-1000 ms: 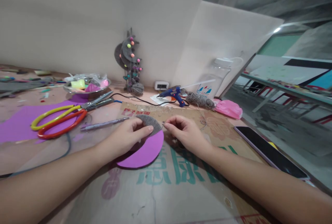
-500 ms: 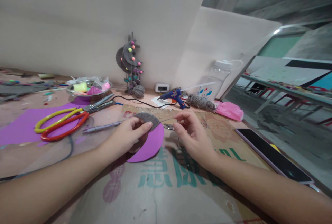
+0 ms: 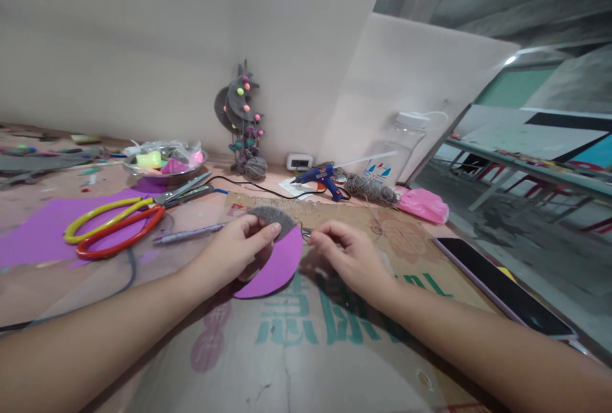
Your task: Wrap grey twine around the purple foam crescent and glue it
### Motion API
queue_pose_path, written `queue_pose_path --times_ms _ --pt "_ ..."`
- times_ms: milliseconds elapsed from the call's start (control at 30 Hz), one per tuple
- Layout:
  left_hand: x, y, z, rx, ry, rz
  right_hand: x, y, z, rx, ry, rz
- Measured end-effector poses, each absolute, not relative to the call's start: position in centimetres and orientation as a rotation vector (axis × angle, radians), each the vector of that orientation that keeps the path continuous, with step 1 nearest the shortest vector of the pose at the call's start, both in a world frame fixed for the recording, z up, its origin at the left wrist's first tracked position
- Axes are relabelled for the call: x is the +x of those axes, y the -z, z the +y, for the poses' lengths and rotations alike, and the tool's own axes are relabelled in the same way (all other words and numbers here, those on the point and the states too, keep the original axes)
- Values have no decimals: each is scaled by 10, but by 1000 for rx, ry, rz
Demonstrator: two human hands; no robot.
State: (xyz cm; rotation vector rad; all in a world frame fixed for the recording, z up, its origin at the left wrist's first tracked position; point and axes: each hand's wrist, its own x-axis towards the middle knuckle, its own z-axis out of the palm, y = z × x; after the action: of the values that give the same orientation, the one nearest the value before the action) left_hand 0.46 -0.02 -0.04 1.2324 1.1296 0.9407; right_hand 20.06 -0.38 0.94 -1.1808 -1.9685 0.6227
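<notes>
A purple crescent (image 3: 280, 266), its upper part wrapped in grey yarn (image 3: 275, 217), is pinched between the thumb and fingers of my left hand (image 3: 246, 241). Just right of the crescent, my right hand (image 3: 342, 247) has thumb and forefinger pressed together near the yarn-wrapped edge. A thin strand seems to run between the crescent and those fingertips, though it is hard to make out. Small metal scissors (image 3: 306, 232) lie partly hidden behind my right fingertips.
Large scissors (image 3: 122, 225) and a pen (image 3: 189, 234) lie left, below a metal bowl (image 3: 165, 174). Behind are a hanging ornament (image 3: 243, 110), timer (image 3: 299, 161), blue glue gun (image 3: 320, 178), yarn bundle (image 3: 370, 188) and bottle (image 3: 396, 145). A phone (image 3: 502, 285) rests right on the cardboard (image 3: 354, 368).
My right hand has moved slightly down and left, closer to the crescent, and its fingertips have come together. My left hand and the crescent have barely moved.
</notes>
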Motion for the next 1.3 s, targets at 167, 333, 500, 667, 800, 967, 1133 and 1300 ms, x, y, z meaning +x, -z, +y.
queue_pose_path --times_ms 167,333,500,667,800,967,1133,1300 --pt "3 4 0 1201 -910 1037 195 -8 -10 -1155 -646 -2134" --pt "2 6 3 1264 -865 890 197 -8 -5 -1265 -766 -2029" --pt "2 3 0 1311 -828 998 197 -9 -5 -1280 -798 -2007" --pt "2 1 -2 1353 -835 993 198 -9 -5 -1224 -884 -2032" --pt "2 2 -1 1285 -858 932 200 -8 -2 -1251 -935 -2007" --pt "2 4 2 1218 -902 986 199 -6 -4 -1219 -1043 -2009" --pt "2 2 0 1208 -903 1013 206 -20 3 -1255 -775 -2035" --pt "2 0 -3 1371 -847 1102 230 -33 30 -1297 -435 -1950"
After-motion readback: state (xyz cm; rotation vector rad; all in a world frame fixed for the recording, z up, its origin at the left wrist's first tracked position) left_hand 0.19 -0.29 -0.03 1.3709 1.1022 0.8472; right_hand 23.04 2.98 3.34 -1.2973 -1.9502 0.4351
